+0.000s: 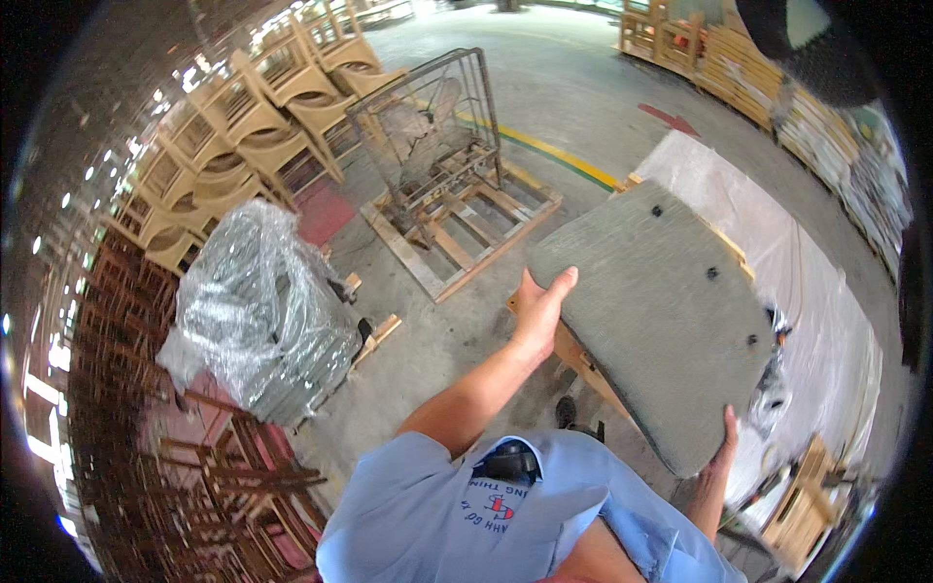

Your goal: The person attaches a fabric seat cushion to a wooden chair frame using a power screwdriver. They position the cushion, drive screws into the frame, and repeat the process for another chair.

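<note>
A flat grey cushion pad [656, 311] with rounded corners is held up tilted in front of me. Three small black fittings stand in a row along its right side. My left hand [542, 313] grips its left edge, the thumb lying on the upper face and the fingers mostly hidden beneath. Near the lower right corner, my right hand [721, 445] clasps the edge with its thumb up. Beneath the pad, part of a wooden edge [593, 377] shows. A white-covered table [821, 282] is partly hidden behind the pad.
A plastic-wrapped stack [262, 311] stands at left, with wooden chair frames [243, 117] piled behind it. A caged fan [428, 126] rests on a wooden pallet [466, 238] ahead. Clear plastic [773, 394] and a wooden crate [805, 510] are at right.
</note>
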Available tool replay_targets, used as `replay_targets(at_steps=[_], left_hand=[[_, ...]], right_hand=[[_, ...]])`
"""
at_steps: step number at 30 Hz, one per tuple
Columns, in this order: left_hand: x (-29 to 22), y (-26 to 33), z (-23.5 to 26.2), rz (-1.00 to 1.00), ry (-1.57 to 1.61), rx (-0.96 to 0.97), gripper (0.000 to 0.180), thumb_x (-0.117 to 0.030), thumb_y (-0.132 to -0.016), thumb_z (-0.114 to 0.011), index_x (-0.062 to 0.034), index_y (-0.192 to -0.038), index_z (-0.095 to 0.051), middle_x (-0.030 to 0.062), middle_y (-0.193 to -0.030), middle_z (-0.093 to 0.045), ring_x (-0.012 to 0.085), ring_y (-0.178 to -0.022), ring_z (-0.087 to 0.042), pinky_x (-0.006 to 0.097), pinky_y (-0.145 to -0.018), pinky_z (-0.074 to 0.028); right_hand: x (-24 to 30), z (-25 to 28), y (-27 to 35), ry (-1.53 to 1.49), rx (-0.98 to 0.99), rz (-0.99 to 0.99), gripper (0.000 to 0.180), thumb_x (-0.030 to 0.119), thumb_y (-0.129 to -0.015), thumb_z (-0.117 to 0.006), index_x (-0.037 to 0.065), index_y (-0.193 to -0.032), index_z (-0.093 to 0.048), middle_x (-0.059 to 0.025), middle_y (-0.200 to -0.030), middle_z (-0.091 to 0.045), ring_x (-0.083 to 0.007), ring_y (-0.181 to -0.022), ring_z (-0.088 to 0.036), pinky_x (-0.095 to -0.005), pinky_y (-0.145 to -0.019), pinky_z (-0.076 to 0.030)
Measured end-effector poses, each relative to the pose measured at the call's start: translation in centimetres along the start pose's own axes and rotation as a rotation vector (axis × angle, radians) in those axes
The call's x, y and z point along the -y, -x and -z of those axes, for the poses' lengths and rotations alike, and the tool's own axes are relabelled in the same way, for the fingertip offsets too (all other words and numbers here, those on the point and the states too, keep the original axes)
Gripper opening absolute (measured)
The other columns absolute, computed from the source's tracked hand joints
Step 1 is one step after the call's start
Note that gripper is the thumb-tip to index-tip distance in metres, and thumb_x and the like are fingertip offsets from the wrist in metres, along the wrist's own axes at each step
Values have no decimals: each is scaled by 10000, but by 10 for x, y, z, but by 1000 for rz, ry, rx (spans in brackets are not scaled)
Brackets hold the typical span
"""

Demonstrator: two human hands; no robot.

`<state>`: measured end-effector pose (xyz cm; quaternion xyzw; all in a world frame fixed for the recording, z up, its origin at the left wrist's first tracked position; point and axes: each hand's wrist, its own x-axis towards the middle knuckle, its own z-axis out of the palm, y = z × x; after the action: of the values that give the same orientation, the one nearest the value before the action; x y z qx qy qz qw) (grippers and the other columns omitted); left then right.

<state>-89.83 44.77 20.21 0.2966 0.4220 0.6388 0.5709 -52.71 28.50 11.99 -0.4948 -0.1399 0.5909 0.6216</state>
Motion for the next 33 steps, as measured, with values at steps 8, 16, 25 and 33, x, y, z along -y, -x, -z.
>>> replay_targets(at_steps=[8,16,25,33], left_hand=[[31,86,19,459,198,740,856,-221,-870,-803,-41,-1552,-318,110,-1458,-492,233,-1346,-478,406,-1118,-412],[122,209,-83,558,-180,1250,672,-115,-886,-776,19,-1466,-464,118,-1335,-618,204,-1208,-596,352,-1049,-482],[283,444,-236,945,-387,1626,635,-187,-870,-818,-48,-1407,-509,64,-1294,-618,189,-1197,-579,364,-1057,-451],[368,576,-359,1201,-331,1651,590,-149,-886,-791,-44,-1398,-517,82,-1269,-645,210,-1147,-633,407,-998,-522]], right_hand=[[-27,192,243,396,-19,490,862,522,-837,-720,64,-1502,-414,-135,-1452,-508,-345,-1317,-502,-544,-1078,-437],[-131,278,407,-461,-1001,781,861,666,-896,-640,114,-1521,-428,-103,-1540,-464,-323,-1398,-432,-520,-1150,-358],[-220,370,582,-631,-1360,1036,893,687,-936,-563,75,-1553,-358,-100,-1567,-418,-308,-1424,-402,-463,-1171,-333],[-155,471,655,-721,-1512,1056,767,628,-972,-562,74,-1492,-457,-87,-1483,-521,-308,-1367,-468,-453,-1146,-367]])
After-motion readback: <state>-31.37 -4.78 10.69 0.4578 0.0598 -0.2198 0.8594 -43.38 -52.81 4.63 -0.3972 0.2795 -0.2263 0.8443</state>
